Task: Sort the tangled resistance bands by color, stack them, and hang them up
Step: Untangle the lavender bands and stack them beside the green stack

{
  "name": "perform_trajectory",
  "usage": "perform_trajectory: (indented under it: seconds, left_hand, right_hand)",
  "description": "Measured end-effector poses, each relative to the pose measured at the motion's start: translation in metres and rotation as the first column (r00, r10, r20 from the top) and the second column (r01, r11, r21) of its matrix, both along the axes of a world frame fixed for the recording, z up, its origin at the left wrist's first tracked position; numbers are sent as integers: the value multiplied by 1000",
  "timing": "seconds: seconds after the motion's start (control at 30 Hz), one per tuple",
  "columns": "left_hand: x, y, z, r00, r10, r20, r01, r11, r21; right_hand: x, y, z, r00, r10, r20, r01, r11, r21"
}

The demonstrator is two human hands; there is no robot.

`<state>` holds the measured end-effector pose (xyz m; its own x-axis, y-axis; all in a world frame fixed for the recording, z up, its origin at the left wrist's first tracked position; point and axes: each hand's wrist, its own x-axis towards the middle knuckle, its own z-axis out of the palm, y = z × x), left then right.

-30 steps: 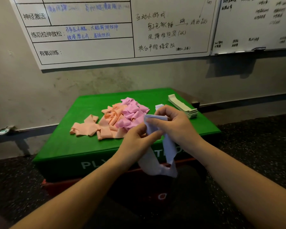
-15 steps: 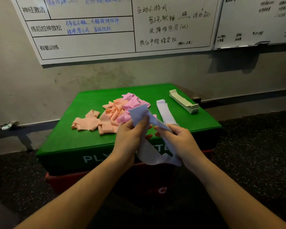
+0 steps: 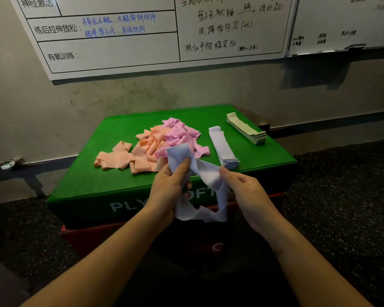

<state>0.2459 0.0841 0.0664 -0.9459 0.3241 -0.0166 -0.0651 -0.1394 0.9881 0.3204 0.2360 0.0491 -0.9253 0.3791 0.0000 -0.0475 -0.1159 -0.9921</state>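
A pale lavender band [image 3: 205,173] hangs twisted between both hands in front of the green plyo box [image 3: 120,185]. My left hand [image 3: 171,187] pinches its upper end, thumb on top. My right hand [image 3: 244,189] grips the band's right side, and the loop droops below both hands. On the box lies a tangled heap of orange bands [image 3: 129,157] and pink bands [image 3: 180,134]. A neat stack of lavender bands [image 3: 223,147] sits to the right of the heap, and a stack of pale green bands [image 3: 246,129] lies at the back right corner.
The green box rests on a red box [image 3: 111,235] against a grey wall. Whiteboards [image 3: 142,41] with handwriting hang above. Dark speckled rubber floor [image 3: 341,196] surrounds the boxes.
My hands have drawn apart, spreading the lavender band between them and lowering it toward the box's front edge. The lavender stack behind them has come into full view.
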Motion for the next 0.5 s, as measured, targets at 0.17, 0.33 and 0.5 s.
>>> perform_trajectory:
  seconds: [0.17,0.33,0.5]
  left_hand:
    - [8,4,-2,998,-61,-7,61,997,46]
    - [12,10,-5,998,-57,-39,59,997,54]
    - [11,9,-7,999,29,-32,-27,998,53]
  right_hand:
    - [-7,-4,-5,991,127,42,-101,918,-382]
    - [-4,-14,-15,997,-31,72,30,999,12]
    - [3,-19,-18,984,1,-179,67,926,373]
